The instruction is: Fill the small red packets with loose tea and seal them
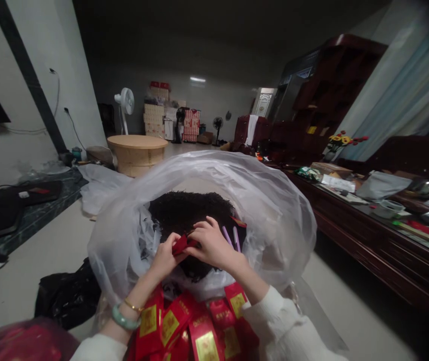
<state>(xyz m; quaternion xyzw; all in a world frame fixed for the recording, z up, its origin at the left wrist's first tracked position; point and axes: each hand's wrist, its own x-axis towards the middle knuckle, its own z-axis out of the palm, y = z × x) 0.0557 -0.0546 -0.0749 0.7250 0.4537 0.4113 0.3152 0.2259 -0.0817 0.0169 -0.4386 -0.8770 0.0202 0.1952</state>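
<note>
My left hand [168, 258] is closed on a small red packet [179, 245], held over a large clear plastic bag [274, 200]. At the packet's other side my right hand [212, 243] has its thumb and fingertips on it, the other fingers curved above. Whether something small is between those fingertips cannot be made out. Inside the bag, below both hands, lies a heap of dark, shredded, leaf-like material [191, 205]. Two light purple sticks [236, 238] stand in the heap beside my right hand. Several red packets with gold labels [204, 338] lie in front of me, under my forearms.
A black plastic bag [67, 296] lies on the floor at left, near a red bundle [26, 341]. A round wooden table [137, 143] and a white fan [126, 103] stand behind. Along the right runs a dark wooden cabinet [349, 235] covered with odds and ends.
</note>
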